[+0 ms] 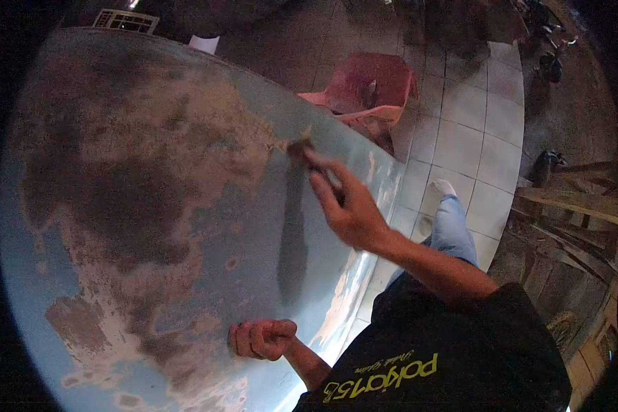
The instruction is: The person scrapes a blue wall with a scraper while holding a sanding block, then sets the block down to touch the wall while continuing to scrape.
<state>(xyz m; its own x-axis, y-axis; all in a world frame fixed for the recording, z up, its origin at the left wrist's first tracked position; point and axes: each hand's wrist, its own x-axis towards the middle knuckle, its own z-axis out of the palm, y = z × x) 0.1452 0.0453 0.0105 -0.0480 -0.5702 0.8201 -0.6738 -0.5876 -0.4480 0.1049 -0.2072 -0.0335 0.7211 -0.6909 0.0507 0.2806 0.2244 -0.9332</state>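
Observation:
A large curved blue panel (254,275) with patches of bare brown and grey, like a car body panel, spreads across the left and middle. My right hand (353,209) reaches over it, fingers closed around a small dark tool (299,146) with a pale tip, blurred by motion. Its head is close over the edge of a brown patch; a dark streak (292,240) runs down the panel below it. Lower down, my left hand (262,339) is curled into a fist at the panel's surface. Whatever those fingers hold is hidden; I cannot tell what it is.
Beyond the panel's edge stands a red plastic chair (367,86) on a tiled floor (460,147). Wooden frames (577,220) lean at the right. My leg in blue jeans (453,230) is close beside the panel. A white piece (204,44) shows at its far edge.

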